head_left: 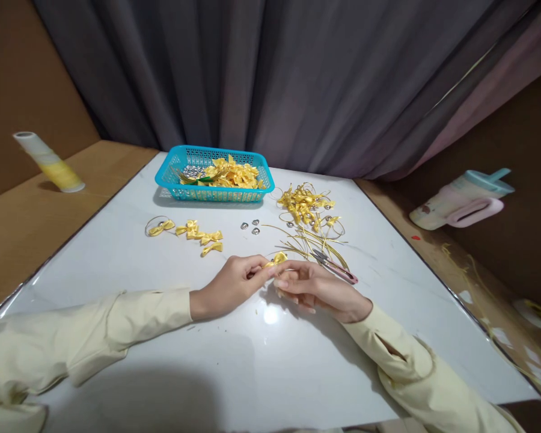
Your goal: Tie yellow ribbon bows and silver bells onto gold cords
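Over the middle of the table, my left hand (232, 285) pinches a yellow ribbon bow (278, 259) between thumb and forefinger. My right hand (322, 290) meets it from the other side, its forefinger against the bow and its thumb and other fingers curled just below. A thin gold wire seems to run by the bow, but the fingertips hide most of it. Pink-handled scissors (336, 266) lie just beyond my right hand, on loose gold wires (297, 243). Three silver heart-shaped pieces (255, 231) rest beyond the bow.
Loose yellow bows (201, 234) and one bow on a wire loop (161, 227) lie at left. A blue basket (171, 191) with bows and silver pieces stands behind. Finished-looking wired bows (304, 204) are heaped right of it. A tumbler (451, 201) and a ribbon-wound tube (51, 165) flank the table.
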`<state>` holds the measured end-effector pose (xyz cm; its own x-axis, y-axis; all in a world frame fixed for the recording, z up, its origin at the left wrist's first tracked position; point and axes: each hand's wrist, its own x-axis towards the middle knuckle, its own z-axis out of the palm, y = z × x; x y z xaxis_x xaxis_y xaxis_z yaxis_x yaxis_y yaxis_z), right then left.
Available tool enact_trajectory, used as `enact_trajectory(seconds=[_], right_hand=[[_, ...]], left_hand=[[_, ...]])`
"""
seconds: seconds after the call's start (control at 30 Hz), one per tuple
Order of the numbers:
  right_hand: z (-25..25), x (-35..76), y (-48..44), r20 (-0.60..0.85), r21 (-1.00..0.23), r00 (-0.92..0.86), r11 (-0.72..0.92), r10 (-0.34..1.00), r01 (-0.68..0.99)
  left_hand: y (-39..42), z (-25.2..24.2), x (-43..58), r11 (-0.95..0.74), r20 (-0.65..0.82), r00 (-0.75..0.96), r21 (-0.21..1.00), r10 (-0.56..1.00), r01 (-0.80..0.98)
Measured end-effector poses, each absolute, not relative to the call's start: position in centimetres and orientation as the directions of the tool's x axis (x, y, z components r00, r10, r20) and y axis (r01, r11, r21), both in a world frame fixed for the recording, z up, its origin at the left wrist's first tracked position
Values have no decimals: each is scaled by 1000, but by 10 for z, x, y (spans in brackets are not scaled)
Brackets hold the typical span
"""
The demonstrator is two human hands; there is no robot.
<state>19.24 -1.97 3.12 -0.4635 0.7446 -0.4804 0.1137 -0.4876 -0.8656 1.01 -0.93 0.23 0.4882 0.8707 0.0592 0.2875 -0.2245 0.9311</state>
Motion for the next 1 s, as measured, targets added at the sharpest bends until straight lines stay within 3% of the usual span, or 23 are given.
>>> enact_trajectory(seconds=[0.17, 0.43, 0.67, 1.0], right_hand=[[30, 195, -20, -447, -894, -372, -420, 814, 156], [30, 198, -20, -277, -950, -226, -230, 934, 214], [32, 198, -21, -257, -955, -143, -229, 956, 188], [42, 189, -27, -160, -960, -127, -125, 979, 250]], left_hand=[[-9, 1, 10, -220, 58, 491, 935, 869, 279], [-9, 2, 10, -210, 43, 499, 936, 866, 283], [-9, 2, 10, -200, 13, 527, 933, 850, 298], [-11, 2, 9, -323, 62, 619, 891, 783, 319]])
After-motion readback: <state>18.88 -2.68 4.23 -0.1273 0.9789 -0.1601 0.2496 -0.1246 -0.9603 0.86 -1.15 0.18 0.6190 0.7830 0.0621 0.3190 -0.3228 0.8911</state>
